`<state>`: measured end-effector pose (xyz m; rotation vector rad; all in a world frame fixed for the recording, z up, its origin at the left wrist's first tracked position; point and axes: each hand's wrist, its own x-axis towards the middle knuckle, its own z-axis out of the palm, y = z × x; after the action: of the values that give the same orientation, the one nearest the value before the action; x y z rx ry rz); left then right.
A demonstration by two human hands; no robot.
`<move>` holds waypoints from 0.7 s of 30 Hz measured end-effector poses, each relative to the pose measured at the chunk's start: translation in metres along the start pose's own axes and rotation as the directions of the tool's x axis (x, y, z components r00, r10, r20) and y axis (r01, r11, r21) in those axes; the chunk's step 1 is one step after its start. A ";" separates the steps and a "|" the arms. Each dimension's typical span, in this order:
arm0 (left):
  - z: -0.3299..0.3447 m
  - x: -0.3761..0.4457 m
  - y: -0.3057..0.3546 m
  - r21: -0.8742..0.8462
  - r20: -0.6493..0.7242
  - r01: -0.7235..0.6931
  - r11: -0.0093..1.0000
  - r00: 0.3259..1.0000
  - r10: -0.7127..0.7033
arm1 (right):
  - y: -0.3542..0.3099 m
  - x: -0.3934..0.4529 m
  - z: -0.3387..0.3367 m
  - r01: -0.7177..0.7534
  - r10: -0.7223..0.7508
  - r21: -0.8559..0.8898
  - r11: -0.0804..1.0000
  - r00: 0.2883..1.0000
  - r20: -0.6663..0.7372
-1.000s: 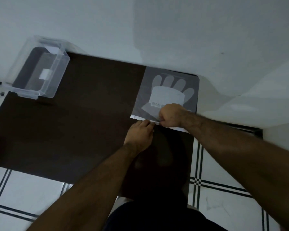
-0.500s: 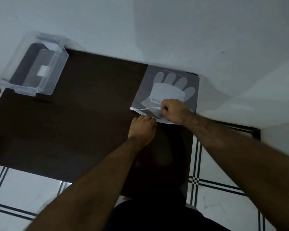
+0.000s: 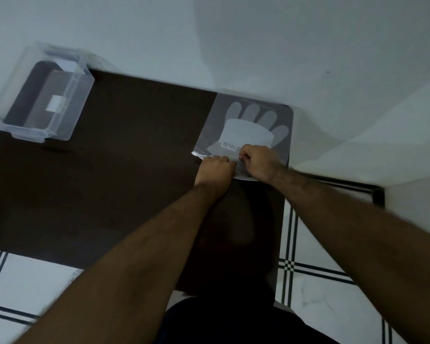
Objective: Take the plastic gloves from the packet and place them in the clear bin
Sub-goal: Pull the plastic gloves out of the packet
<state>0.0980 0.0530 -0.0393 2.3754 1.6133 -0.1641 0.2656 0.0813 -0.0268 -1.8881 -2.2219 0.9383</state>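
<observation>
Both hands are down at the near edge of the packet [image 3: 246,125], which lies flat on the far right corner of the dark table [image 3: 109,182], up against the wall [image 3: 233,33]. I've got my left hand [image 3: 216,170] curled with the fingertips pressing on the white strip along the packet's opening. My right hand [image 3: 260,163] is bunched up, thumb and fingers pinching at that same edge, just beside the left one and pretty much touching it. The gloves [image 3: 251,127] sit inside the packet, and I can see the hand shape with its fingers pointing away from me. Over on the far left corner, well apart from all this, is the clear bin [image 3: 67,125], open on top with a small white label showing through it.
</observation>
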 end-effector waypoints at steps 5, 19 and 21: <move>-0.010 0.013 0.002 0.054 0.072 -0.010 0.999 0.997 0.006 | 0.003 0.004 0.001 -0.029 0.030 0.020 0.999 1.000 -0.007; -0.016 0.029 -0.005 0.252 0.081 -0.225 0.941 0.974 0.211 | 0.019 0.013 0.010 -0.046 0.047 0.079 0.996 0.999 -0.011; -0.016 0.031 -0.006 0.226 0.060 -0.235 0.945 0.972 0.227 | 0.022 0.013 0.012 -0.029 0.031 0.121 0.992 0.999 -0.017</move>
<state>0.1030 0.0874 -0.0328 2.6994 1.3500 -0.3620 0.2765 0.0898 -0.0512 -1.8742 -2.0817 1.0303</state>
